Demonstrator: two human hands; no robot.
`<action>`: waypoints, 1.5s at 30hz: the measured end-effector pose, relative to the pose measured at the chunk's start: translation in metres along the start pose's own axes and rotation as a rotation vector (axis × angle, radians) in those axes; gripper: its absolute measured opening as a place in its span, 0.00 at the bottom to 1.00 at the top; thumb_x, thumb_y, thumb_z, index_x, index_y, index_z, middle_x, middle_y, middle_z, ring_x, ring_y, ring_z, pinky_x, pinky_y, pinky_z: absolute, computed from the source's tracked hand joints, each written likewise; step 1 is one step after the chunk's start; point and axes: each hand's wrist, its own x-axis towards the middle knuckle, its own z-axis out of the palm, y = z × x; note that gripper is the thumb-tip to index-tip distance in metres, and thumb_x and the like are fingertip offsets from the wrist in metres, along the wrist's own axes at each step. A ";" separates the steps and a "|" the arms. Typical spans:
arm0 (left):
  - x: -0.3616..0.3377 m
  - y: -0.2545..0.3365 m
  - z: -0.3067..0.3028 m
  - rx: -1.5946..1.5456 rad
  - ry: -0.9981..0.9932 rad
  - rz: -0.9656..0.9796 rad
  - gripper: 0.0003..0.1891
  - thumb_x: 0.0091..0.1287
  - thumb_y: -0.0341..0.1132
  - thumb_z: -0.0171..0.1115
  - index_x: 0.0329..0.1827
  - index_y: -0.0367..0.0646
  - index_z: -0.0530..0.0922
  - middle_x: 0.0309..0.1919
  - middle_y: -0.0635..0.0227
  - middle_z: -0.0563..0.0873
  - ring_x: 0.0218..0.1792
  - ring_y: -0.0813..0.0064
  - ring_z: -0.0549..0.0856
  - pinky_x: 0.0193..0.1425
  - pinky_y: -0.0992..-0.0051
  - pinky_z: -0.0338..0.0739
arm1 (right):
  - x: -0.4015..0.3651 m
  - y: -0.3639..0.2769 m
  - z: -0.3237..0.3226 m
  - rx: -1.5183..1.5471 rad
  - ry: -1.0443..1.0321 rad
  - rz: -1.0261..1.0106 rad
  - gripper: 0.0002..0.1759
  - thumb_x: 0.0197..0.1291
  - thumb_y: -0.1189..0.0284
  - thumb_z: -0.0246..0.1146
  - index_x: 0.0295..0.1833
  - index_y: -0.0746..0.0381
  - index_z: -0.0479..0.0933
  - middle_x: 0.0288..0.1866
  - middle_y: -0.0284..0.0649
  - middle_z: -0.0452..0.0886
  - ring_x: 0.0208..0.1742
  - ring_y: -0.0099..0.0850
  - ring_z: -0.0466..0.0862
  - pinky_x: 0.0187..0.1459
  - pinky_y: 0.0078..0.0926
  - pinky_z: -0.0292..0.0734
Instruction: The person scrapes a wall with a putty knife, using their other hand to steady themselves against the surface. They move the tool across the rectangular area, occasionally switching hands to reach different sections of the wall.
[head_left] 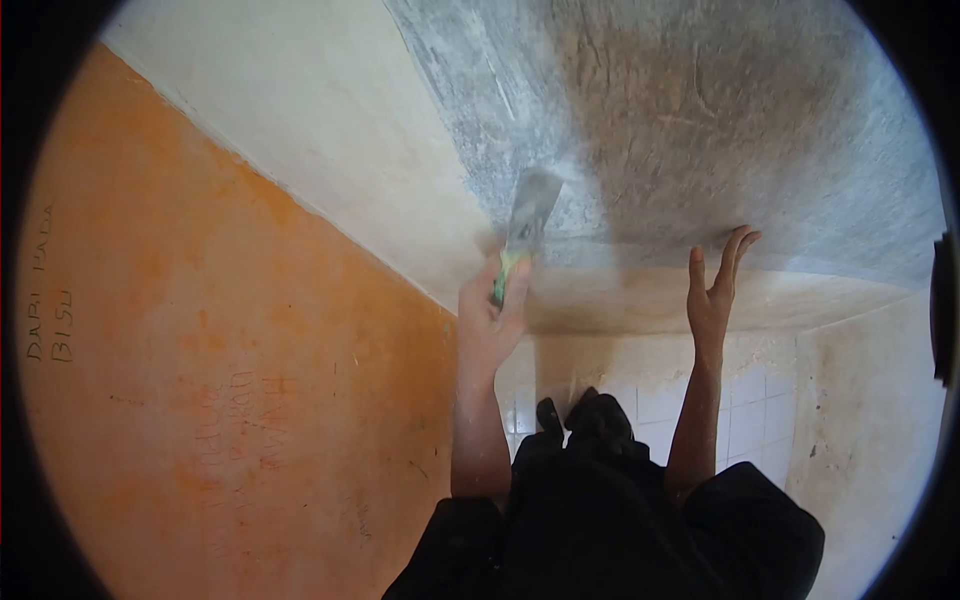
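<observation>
My left hand (490, 312) is closed around the green and yellow handle of a scraper (533, 208). The wide metal blade points away from me and lies at or just above the grey, scraped-looking surface (660, 130); exact contact is hard to tell. Both hand and blade are a little blurred. Off to the right, my right hand (714, 285) is empty, fingers stretched and thumb apart, with its fingertips at the lower edge of that grey surface. Left of the blade, a smooth cream-coloured coating (330, 110) borders the rough grey area.
An orange wall (250, 330) with handwriting on it runs along the left. White tiles (745, 415) show beyond my black clothing (600, 520). A pale, stained wall (860, 390) stands on the right, and a dark object (942, 310) sits at the far right edge.
</observation>
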 end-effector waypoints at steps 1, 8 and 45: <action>-0.004 -0.002 0.006 -0.003 0.006 0.016 0.17 0.79 0.43 0.54 0.41 0.37 0.80 0.20 0.78 0.72 0.20 0.89 0.68 0.23 0.80 0.61 | 0.001 0.003 0.000 0.001 -0.007 0.003 0.43 0.74 0.59 0.58 0.84 0.55 0.41 0.85 0.55 0.31 0.85 0.49 0.35 0.80 0.48 0.41; -0.022 -0.044 0.075 -0.558 0.009 -0.245 0.25 0.80 0.55 0.45 0.37 0.41 0.75 0.16 0.74 0.71 0.13 0.84 0.69 0.14 0.81 0.62 | 0.002 0.000 -0.008 0.008 -0.069 0.030 0.42 0.74 0.60 0.58 0.84 0.54 0.42 0.85 0.55 0.31 0.85 0.48 0.35 0.80 0.47 0.41; -0.024 0.008 0.102 -1.206 -0.049 -0.360 0.27 0.78 0.61 0.42 0.35 0.45 0.72 0.14 0.75 0.67 0.07 0.81 0.62 0.09 0.78 0.54 | 0.004 0.000 -0.042 0.043 -0.184 0.046 0.38 0.76 0.60 0.54 0.83 0.56 0.45 0.86 0.50 0.38 0.85 0.45 0.41 0.80 0.47 0.42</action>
